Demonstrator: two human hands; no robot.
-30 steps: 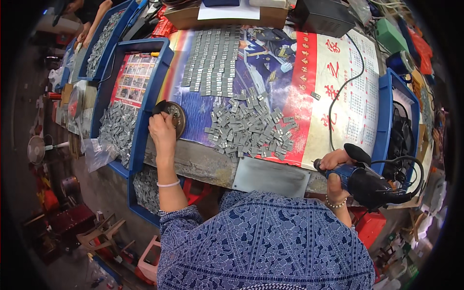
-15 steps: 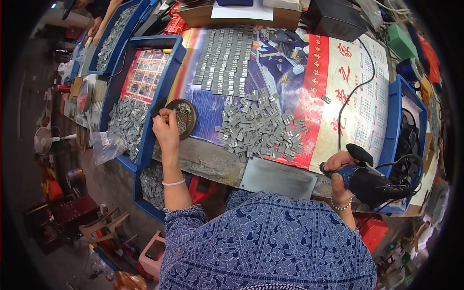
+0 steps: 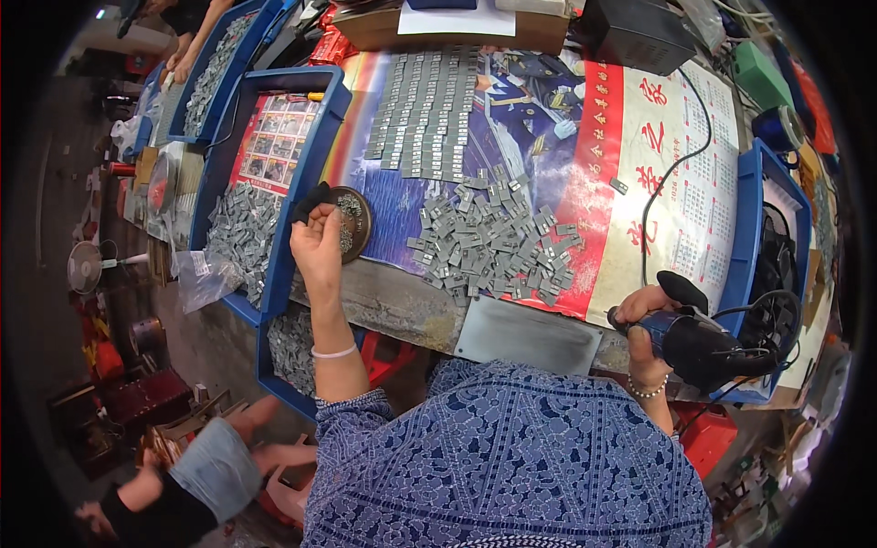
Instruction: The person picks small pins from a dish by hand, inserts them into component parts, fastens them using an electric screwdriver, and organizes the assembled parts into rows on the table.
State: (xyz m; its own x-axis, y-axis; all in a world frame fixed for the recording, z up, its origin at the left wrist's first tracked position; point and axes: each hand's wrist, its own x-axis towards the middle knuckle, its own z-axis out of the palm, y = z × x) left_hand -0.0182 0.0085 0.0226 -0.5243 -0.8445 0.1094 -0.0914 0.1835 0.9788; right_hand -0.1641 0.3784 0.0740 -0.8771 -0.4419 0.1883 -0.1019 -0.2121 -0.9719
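Note:
My left hand [image 3: 317,242] is at the near-left rim of a round brown dish [image 3: 367,239] holding small metal pieces [image 3: 348,216], too small to name. Its fingers are drawn together in a pinch; whatever is between them is hidden. A black cover [image 3: 311,202] sits on one of its digits. On the right, my right hand [image 3: 647,352] wraps round a dark blue and black corded electric screwdriver [image 3: 690,345], its tip pointing left. Another black cover [image 3: 683,289] shows on that hand. Between the hands lies a loose heap of small grey rectangular parts [image 3: 493,242].
Rows of grey parts [image 3: 425,114] lie beyond the heap on a poster [image 3: 594,201]. Blue bins [image 3: 333,119] stand at left, one [image 3: 744,210] at right. A black cable [image 3: 671,169] crosses the poster. A metal plate [image 3: 525,333] is at the near edge. A person [image 3: 215,466] is behind, lower left.
My left hand has shifted slightly right, still pinched at the dish. My right hand keeps its hold on the electric screwdriver. A person has come into view at the lower left.

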